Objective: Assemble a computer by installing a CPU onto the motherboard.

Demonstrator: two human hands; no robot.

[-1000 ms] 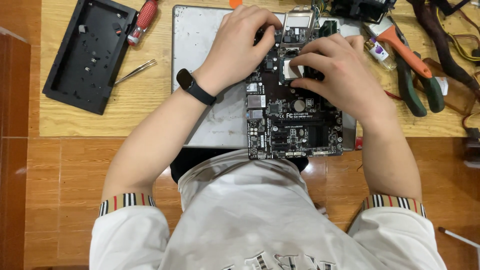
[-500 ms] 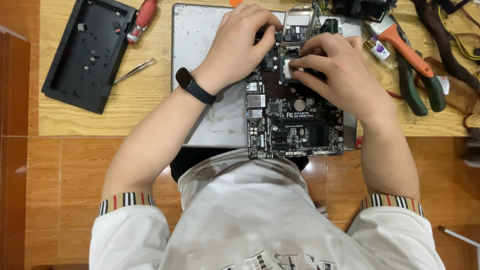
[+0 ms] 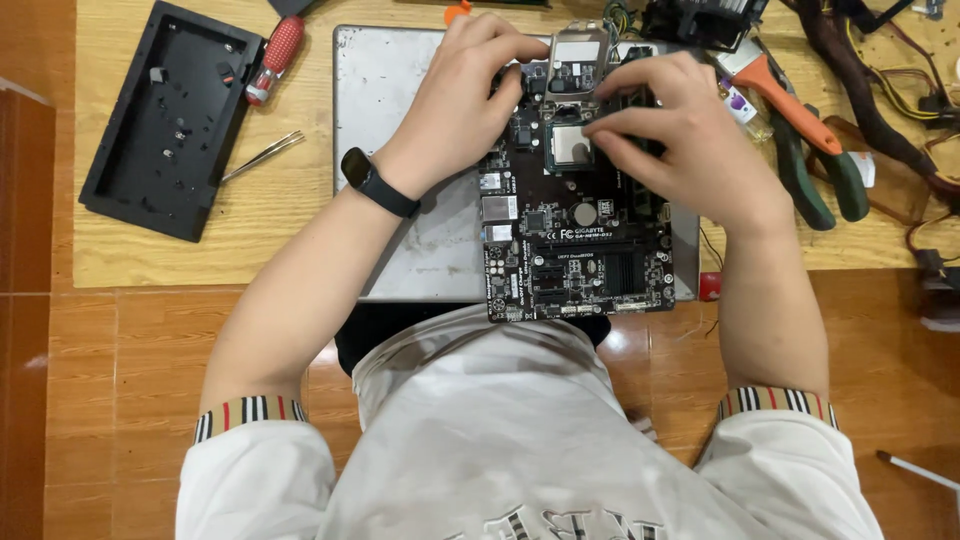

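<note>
Motherboard (image 3: 580, 235) is lying at upper centre on a grey panel (image 3: 410, 150) on the table (image 3: 180, 260); left hand (image 3: 470, 100) is pressing its edge, fingers spread, right hand (image 3: 680, 135) fingertips pinching together at the processor (image 3: 570, 148).

black tray (image 3: 160, 120), red-handled screwdriver (image 3: 275, 58), tweezers (image 3: 262, 156), pliers (image 3: 800, 150)
</note>
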